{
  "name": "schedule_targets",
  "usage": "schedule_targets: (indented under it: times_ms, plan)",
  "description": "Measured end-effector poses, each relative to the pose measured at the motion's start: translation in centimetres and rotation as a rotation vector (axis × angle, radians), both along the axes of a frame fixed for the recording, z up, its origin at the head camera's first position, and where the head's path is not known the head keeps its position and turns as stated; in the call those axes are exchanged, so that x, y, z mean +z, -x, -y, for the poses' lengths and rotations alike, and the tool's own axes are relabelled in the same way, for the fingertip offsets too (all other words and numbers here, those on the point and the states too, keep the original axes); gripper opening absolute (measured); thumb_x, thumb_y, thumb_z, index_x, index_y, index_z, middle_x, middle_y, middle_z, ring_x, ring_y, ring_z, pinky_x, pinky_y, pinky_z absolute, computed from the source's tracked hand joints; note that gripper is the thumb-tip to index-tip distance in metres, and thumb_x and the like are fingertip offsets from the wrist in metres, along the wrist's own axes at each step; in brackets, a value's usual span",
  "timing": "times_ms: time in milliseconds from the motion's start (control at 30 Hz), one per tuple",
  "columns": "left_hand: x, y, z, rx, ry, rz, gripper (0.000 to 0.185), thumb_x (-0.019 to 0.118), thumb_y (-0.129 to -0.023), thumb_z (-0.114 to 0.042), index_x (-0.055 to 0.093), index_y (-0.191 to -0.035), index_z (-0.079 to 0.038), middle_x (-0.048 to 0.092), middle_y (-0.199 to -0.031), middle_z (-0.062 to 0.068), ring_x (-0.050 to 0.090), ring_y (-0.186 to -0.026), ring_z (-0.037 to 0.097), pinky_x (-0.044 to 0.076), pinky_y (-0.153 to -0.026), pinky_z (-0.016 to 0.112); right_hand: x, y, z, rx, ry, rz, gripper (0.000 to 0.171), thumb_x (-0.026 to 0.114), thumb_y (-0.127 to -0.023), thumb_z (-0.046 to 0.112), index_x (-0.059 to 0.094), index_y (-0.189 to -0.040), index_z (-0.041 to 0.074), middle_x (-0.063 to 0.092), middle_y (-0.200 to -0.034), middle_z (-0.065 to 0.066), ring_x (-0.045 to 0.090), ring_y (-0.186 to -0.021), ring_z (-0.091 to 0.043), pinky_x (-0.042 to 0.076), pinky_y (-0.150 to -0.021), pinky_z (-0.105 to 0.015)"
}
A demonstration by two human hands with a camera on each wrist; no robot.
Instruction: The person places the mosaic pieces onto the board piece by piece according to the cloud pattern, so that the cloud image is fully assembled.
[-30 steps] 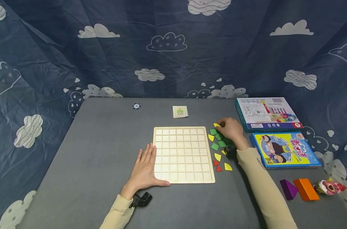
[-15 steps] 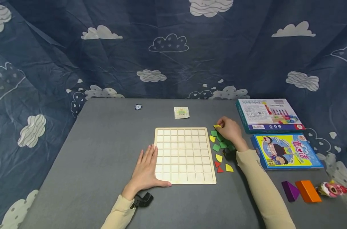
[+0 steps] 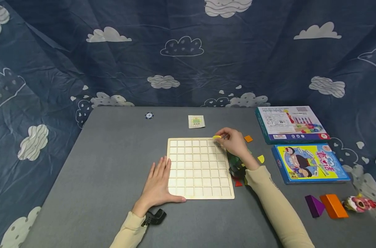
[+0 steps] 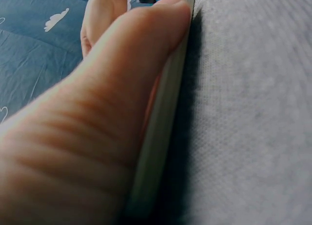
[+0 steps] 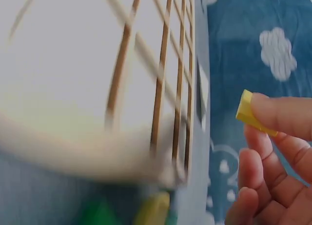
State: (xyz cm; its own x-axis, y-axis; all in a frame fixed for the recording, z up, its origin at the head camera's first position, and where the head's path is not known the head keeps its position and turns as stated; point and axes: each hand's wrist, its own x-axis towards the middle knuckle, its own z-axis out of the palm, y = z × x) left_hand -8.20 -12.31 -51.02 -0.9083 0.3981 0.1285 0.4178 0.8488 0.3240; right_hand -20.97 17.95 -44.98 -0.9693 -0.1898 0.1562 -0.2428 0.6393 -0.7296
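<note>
A square wooden grid board (image 3: 197,164) lies on the grey table, its cells bare. My left hand (image 3: 158,184) rests at its lower left corner, fingers straight along the left side and thumb on the front edge. In the left wrist view the thumb (image 4: 146,34) lies along the board's edge. Over the board's far right corner, my right hand (image 3: 235,143) pinches a yellow quarter-circle tile (image 3: 216,137) between thumb and finger. The right wrist view shows this yellow tile (image 5: 246,110) raised above the grid, the other fingers curled below it.
Beside the board's right edge lie green tiles, partly hidden by the right wrist, a red triangle (image 3: 238,183), a yellow tile (image 3: 261,158) and an orange square (image 3: 248,138). A pattern card (image 3: 196,121), a poker chip (image 3: 149,115), two boxes (image 3: 310,163), a purple block (image 3: 315,206) and an orange block (image 3: 333,206) surround it.
My right hand has moved left from the tile pile to the board's far right corner, carrying the yellow tile. The orange square has come into view. My left hand stays in place.
</note>
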Motion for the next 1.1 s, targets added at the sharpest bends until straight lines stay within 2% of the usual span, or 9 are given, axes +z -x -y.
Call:
schedule_targets:
  times_ms: [67, 233, 400, 567, 867, 1100]
  plan:
    - [0.0, 0.0, -0.1, 0.001, 0.000, 0.002, 0.139, 0.054, -0.055, -0.090, 0.011, -0.150, 0.003, 0.006, -0.156, 0.019, 0.002, -0.143, 0.030, -0.001, -0.113, 0.046, -0.1, -0.1, 0.9, 0.044, 0.041, 0.033, 0.014, 0.073, -0.084, 0.013, 0.069, -0.096, 0.005, 0.062, -0.084, -0.007, 0.053, -0.064, -0.020, 0.044, -0.052, -0.038]
    - [0.1, -0.2, 0.0, 0.011, 0.019, 0.025, 0.140, 0.052, -0.055, -0.092, 0.010, -0.150, 0.002, 0.004, -0.156, 0.019, 0.001, -0.143, 0.029, -0.001, -0.113, 0.045, -0.4, -0.3, 3.2, 0.121, 0.135, 0.132, 0.016, 0.077, -0.080, 0.012, 0.069, -0.091, 0.003, 0.064, -0.080, -0.006, 0.056, -0.064, -0.020, 0.046, -0.054, -0.035]
    - [0.2, -0.2, 0.0, 0.013, 0.010, 0.031, 0.139, 0.055, -0.056, -0.089, 0.009, -0.150, 0.002, 0.004, -0.156, 0.018, 0.000, -0.143, 0.028, -0.002, -0.113, 0.045, -0.6, -0.1, 5.1, 0.160, 0.139, 0.202, 0.015, 0.079, -0.078, 0.009, 0.068, -0.085, 0.005, 0.063, -0.074, -0.006, 0.057, -0.062, -0.024, 0.044, -0.054, -0.029]
    - [0.2, -0.1, 0.0, 0.005, 0.013, 0.015, 0.138, 0.057, -0.057, -0.088, 0.009, -0.150, 0.002, 0.006, -0.156, 0.019, 0.001, -0.143, 0.029, -0.001, -0.113, 0.045, -0.9, 0.2, 6.1, 0.200, 0.135, 0.250, 0.011, 0.078, -0.078, 0.008, 0.069, -0.084, 0.005, 0.062, -0.071, -0.006, 0.054, -0.058, -0.024, 0.041, -0.054, -0.030]
    - [0.1, -0.1, -0.1, 0.002, 0.013, 0.022, 0.138, 0.055, -0.057, -0.089, 0.010, -0.150, 0.002, 0.005, -0.156, 0.019, 0.000, -0.143, 0.028, -0.002, -0.113, 0.045, -1.1, 0.2, 7.1, 0.229, 0.088, 0.258, 0.005, 0.074, -0.083, 0.009, 0.073, -0.088, 0.007, 0.064, -0.074, -0.002, 0.056, -0.063, -0.020, 0.044, -0.058, -0.030]
    - [0.2, -0.1, -0.1, 0.002, -0.002, 0.018, 0.137, 0.061, -0.056, -0.085, 0.011, -0.150, 0.002, 0.008, -0.155, 0.020, 0.001, -0.143, 0.029, 0.000, -0.113, 0.047, -1.4, 0.3, 7.5, 0.236, 0.060, 0.227, 0.004, 0.073, -0.083, 0.007, 0.073, -0.087, 0.007, 0.063, -0.073, -0.001, 0.056, -0.064, -0.017, 0.044, -0.061, -0.030]
